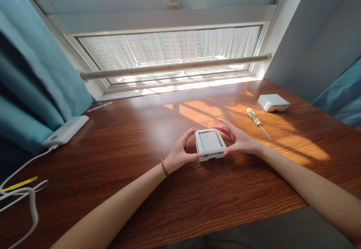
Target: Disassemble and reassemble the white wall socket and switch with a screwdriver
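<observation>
A white square plastic box (pixel 211 141) with a raised frame around a flat inset panel is between my two hands, low over the wooden table or resting on it; I cannot tell which. A dark gap runs along its near side, between the frame and the base. My left hand (pixel 183 149) grips its left side, thumb at the near corner and fingers at the far one. On the right side, my right hand (pixel 235 140) holds it with the thumb at the near corner and fingers curved behind, the index finger lifted.
A screwdriver (pixel 255 118) with a yellow-and-grey handle lies to the right, near a second white plastic box (pixel 273 102). At left are a white power bank (pixel 66 130), its white cable (pixel 32 200) and a yellow strip (pixel 21 184). A window with a rail (pixel 180 65) borders the wooden table (pixel 135 129).
</observation>
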Motion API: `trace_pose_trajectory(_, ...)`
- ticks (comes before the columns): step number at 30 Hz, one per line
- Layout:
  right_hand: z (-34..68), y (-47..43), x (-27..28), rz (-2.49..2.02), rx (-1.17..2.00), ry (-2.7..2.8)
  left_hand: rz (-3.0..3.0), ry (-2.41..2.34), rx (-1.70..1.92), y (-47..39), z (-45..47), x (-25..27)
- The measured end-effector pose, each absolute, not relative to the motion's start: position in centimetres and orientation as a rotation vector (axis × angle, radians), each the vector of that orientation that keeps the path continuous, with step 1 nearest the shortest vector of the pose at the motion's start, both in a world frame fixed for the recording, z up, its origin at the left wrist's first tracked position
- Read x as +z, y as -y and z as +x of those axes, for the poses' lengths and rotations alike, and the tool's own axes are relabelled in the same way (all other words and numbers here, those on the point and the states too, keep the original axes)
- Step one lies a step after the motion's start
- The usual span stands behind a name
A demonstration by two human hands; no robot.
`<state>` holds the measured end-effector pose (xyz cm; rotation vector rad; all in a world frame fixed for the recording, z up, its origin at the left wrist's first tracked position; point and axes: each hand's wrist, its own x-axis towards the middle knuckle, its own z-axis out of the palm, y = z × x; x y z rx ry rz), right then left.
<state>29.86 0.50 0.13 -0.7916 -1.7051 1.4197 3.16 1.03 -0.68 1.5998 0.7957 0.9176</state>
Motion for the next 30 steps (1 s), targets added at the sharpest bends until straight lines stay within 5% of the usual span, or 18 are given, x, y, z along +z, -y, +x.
trace_pose_trajectory(30, 29.61, -0.39, 0.28, -0.806, 1.441, 1.732, 1.753, -0.791, 0.733, -0.42, 3.80, 0.24)
